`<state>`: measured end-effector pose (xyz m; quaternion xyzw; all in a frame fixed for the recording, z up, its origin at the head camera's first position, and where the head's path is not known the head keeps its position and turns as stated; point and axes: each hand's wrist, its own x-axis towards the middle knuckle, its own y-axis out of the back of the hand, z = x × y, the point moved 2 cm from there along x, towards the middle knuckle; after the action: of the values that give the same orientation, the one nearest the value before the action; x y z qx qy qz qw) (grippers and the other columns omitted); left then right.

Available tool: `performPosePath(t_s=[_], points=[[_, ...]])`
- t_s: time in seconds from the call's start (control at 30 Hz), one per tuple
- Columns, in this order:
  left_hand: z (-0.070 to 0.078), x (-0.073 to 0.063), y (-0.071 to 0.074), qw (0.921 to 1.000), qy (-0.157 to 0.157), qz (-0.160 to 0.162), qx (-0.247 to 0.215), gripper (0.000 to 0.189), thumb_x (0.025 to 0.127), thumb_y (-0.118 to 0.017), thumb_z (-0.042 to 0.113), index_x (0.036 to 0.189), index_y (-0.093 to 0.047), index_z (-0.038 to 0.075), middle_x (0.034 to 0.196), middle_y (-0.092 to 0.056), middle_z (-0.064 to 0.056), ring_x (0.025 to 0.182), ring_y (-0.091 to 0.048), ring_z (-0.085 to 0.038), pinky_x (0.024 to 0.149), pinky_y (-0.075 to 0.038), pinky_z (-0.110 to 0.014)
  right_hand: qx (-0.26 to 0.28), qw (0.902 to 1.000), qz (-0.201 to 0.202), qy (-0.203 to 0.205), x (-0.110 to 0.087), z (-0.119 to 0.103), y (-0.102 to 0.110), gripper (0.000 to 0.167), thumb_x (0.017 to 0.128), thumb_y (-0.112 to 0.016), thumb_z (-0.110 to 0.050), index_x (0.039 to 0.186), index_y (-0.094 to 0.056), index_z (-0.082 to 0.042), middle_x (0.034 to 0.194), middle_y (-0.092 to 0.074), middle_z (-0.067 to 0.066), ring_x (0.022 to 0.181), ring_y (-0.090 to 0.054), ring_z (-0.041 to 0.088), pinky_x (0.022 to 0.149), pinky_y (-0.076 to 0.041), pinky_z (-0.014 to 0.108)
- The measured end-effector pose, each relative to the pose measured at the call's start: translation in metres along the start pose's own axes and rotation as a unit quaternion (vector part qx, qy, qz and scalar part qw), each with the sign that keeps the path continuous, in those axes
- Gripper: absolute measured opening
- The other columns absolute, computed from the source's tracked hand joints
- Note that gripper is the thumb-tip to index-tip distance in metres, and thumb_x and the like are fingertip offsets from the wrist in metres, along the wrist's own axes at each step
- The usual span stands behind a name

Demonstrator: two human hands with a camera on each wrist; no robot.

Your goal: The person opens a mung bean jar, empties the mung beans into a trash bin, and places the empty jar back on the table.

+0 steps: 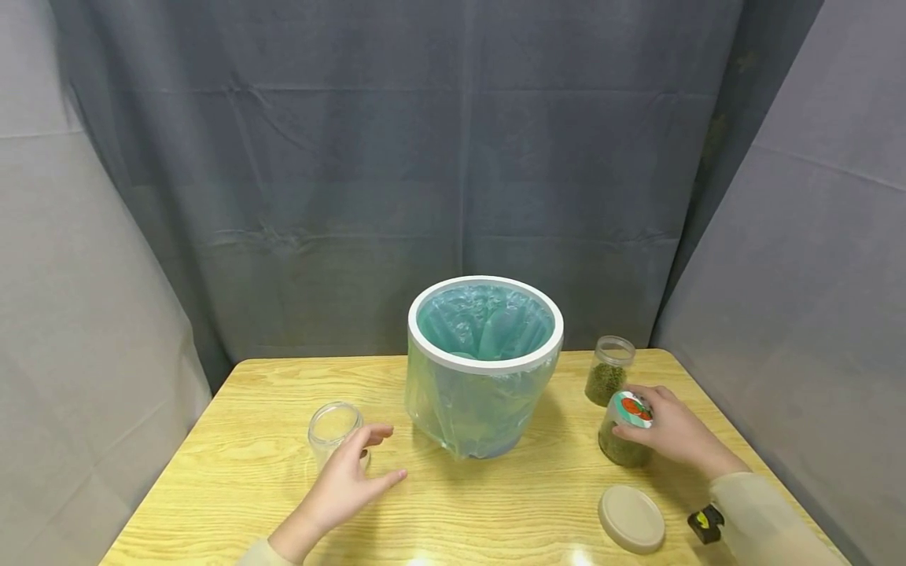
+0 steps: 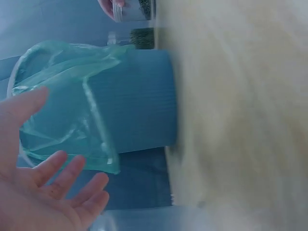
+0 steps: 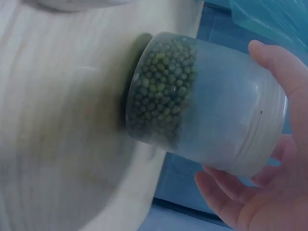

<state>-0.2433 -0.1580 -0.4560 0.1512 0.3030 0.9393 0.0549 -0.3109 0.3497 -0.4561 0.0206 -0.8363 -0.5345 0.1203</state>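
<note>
My right hand grips a clear jar round its top, thumb on one side and fingers on the other. Green beans that look like mung beans fill its lower part. A label with a red picture shows on top in the head view. In the right wrist view the jar's base is close over the table, slightly tilted. My left hand has its fingers spread and holds nothing. It overlaps a clear, empty-looking jar in the head view.
A bin with a white rim and a green plastic liner stands at the table's back middle. Behind the gripped jar is an uncovered jar of green beans. A beige round lid lies at the front right of the wooden table.
</note>
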Motion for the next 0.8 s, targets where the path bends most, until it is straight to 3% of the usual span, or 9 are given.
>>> performPosePath(t_s=[0.17,0.4,0.5,0.73,0.8], points=[[0.015,0.009,0.012,0.9996,-0.010,0.014,-0.023,0.057,0.083,-0.087,0.025,0.133,-0.061,0.013,0.133,-0.065,-0.004,0.125,-0.060,-0.028,0.106,-0.048,-0.055,-0.002,0.9999,0.016,0.001,0.003,-0.009,0.013,0.088,0.085,-0.081,-0.052,0.144,-0.051,0.005,0.128,-0.054,0.034,0.099,-0.062,0.035,0.080,-0.052,0.051],[0.034,0.016,0.021,0.9989,-0.020,-0.003,-0.042,0.059,0.086,-0.085,0.024,0.136,-0.057,0.011,0.135,-0.064,-0.009,0.125,-0.061,-0.031,0.104,-0.049,-0.055,0.005,0.9995,0.030,0.003,0.003,-0.035,0.040,0.092,0.087,-0.078,-0.054,0.149,-0.047,0.005,0.136,-0.050,0.037,0.110,-0.061,0.044,0.086,-0.051,0.054],[0.040,0.017,0.025,0.9984,-0.026,0.001,-0.050,0.059,0.086,-0.085,0.026,0.136,-0.057,0.012,0.135,-0.065,-0.008,0.126,-0.061,-0.032,0.105,-0.048,-0.055,0.000,0.9993,0.037,0.007,0.001,-0.050,0.055,0.092,0.087,-0.078,-0.055,0.150,-0.048,0.003,0.139,-0.049,0.035,0.113,-0.060,0.046,0.087,-0.050,0.056],[0.053,0.020,0.035,0.9975,-0.031,0.009,-0.062,0.061,0.087,-0.084,0.024,0.139,-0.054,0.011,0.140,-0.062,-0.009,0.130,-0.059,-0.032,0.108,-0.046,-0.056,-0.006,0.9983,0.057,0.011,-0.004,-0.086,0.084,0.085,0.089,-0.075,-0.057,0.151,-0.050,-0.004,0.133,-0.055,0.025,0.106,-0.061,0.039,0.079,-0.048,0.045],[0.056,0.021,0.038,0.9974,-0.030,0.010,-0.065,0.061,0.088,-0.084,0.023,0.139,-0.053,0.012,0.141,-0.061,-0.009,0.131,-0.058,-0.033,0.109,-0.046,-0.056,-0.003,0.9979,0.062,0.019,-0.005,-0.096,0.091,0.085,0.088,-0.075,-0.057,0.151,-0.050,-0.006,0.133,-0.055,0.025,0.107,-0.061,0.039,0.081,-0.048,0.046]])
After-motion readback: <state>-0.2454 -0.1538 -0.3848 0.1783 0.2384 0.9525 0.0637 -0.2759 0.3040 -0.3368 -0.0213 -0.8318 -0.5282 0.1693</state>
